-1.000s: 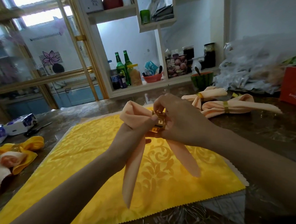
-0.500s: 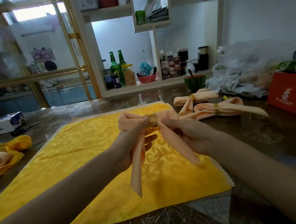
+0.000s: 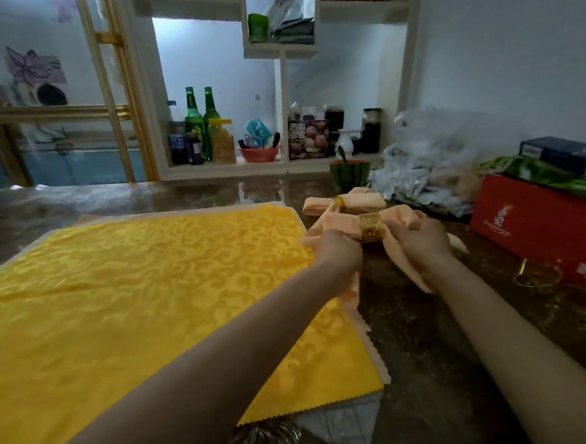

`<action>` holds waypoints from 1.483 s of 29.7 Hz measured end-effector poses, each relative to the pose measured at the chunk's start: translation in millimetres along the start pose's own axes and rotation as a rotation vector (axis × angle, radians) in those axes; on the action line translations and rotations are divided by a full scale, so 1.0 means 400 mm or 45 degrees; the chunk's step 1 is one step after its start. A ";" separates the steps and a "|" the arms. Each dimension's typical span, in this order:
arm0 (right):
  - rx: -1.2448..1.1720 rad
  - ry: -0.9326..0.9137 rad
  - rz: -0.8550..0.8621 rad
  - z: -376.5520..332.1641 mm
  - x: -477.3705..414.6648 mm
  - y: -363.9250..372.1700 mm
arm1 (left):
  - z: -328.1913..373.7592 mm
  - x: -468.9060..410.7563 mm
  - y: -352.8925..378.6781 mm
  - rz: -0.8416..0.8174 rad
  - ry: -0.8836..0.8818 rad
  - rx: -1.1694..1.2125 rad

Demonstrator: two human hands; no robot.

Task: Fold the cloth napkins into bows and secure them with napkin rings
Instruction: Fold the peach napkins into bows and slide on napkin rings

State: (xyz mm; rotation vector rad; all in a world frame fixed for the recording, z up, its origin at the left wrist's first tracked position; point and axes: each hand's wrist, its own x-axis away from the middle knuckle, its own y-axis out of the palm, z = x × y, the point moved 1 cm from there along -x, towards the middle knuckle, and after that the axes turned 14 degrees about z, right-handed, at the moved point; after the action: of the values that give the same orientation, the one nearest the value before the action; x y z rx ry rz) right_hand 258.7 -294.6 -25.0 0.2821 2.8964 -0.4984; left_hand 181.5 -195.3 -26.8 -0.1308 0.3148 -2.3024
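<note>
A peach napkin bow (image 3: 399, 252) with a gold napkin ring (image 3: 371, 227) round its middle is held just past the right edge of the yellow cloth (image 3: 143, 298). My left hand (image 3: 339, 250) grips the bow's left loop and tail. My right hand (image 3: 417, 241) grips its right loop and tail. Right behind it another ringed peach bow (image 3: 347, 204) lies on the dark table (image 3: 465, 352).
A red box (image 3: 538, 223) stands at the right with a loose gold ring (image 3: 535, 276) in front of it. A watermelon-pattern bowl (image 3: 349, 173), crumpled plastic bags (image 3: 436, 162) and a shelf of bottles (image 3: 201, 127) line the back.
Both hands have carried the ringed bow from above the yellow cloth to the right and farther back, next to the other bows. The view turned right; the napkins at the left left the frame.
</note>
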 end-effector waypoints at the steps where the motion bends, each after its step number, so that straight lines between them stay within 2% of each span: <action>1: 0.114 -0.040 0.039 0.013 -0.020 -0.014 | -0.005 0.003 0.023 -0.046 0.052 -0.105; 4: 0.397 -0.068 0.105 0.050 -0.051 -0.035 | -0.021 0.012 0.076 -0.211 0.189 -0.434; 7: 0.687 -0.133 0.154 0.061 -0.056 -0.047 | -0.007 0.046 0.092 -0.332 0.255 -0.610; 10: 0.821 -0.204 0.198 0.058 -0.053 -0.042 | 0.010 0.089 0.076 -0.487 0.263 -0.739; 12: 0.907 -0.177 0.139 0.059 -0.057 -0.048 | 0.023 0.139 0.045 -0.610 0.388 -0.936; 14: 1.029 -0.165 0.077 0.052 -0.060 -0.063 | 0.017 0.176 -0.004 -0.600 0.495 -1.001; 16: 1.078 -0.244 0.113 0.031 -0.065 -0.079 | 0.003 0.195 -0.080 -0.527 0.590 -1.015; 18: 1.031 -0.426 0.209 0.006 -0.066 -0.087 | -0.024 0.202 -0.165 -0.509 0.642 -1.053; 20: 0.835 -0.602 0.227 -0.028 -0.054 -0.082 | -0.052 0.204 -0.241 -0.592 0.584 -1.157; 22: 0.592 -0.688 0.110 -0.066 -0.026 -0.067 | -0.093 0.211 -0.291 -0.673 0.543 -1.291; 25: 0.343 -0.754 -0.124 -0.116 0.035 -0.026 | -0.146 0.227 -0.316 -0.644 0.677 -1.380; 27: 0.286 -0.785 -0.287 -0.139 0.072 0.009 | -0.161 0.230 -0.322 -0.597 0.756 -1.345; 34: 0.393 -0.633 -0.962 -0.168 0.141 0.067 | -0.158 0.185 -0.333 -0.650 0.720 -1.056; 38: 0.534 -0.545 -1.222 -0.174 0.161 0.073 | -0.154 0.172 -0.370 -0.532 0.757 -0.748; 41: 0.577 -0.554 -1.341 -0.179 0.165 0.079 | -0.144 0.153 -0.406 -0.296 0.587 -0.529; 44: 0.429 -0.497 -1.347 -0.178 0.165 0.082 | -0.122 0.121 -0.456 -0.070 0.212 -0.297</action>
State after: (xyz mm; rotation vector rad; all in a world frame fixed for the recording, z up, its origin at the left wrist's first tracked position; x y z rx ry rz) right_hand 191.5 -229.5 16.3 -1.2126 2.3312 -1.0276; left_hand 10.2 -102.4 -25.3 -0.0655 0.6731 -2.3287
